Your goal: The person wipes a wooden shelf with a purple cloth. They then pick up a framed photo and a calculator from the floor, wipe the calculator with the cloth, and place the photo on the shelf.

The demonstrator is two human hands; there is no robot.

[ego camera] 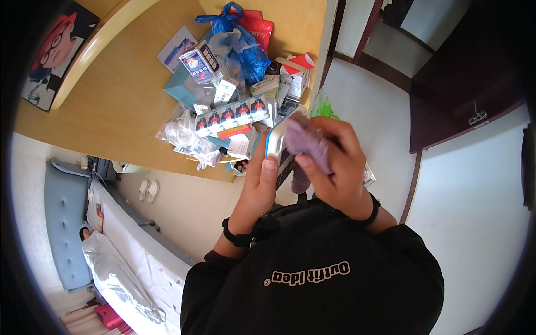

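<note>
In my left hand (261, 180) is a white plastic object with a blue edge (275, 140), its thumb resting on the near side. What the object is cannot be told, since cloth and fingers cover much of it. My right hand (339, 167) grips a purple fluffy cloth (307, 142) that lies against the white object's right side. A loose end of the cloth hangs below the fingers. Both hands are held in front of my body, near the edge of a wooden desk (125, 113).
Boxes (232, 115), a blue plastic bag (251, 58) and clear bags crowd the wooden surface. To the left, a person (90, 234) lies under a cover on a bed (138, 247). White clogs (149, 191) stand on the floor. A dark door (465, 88) is at right.
</note>
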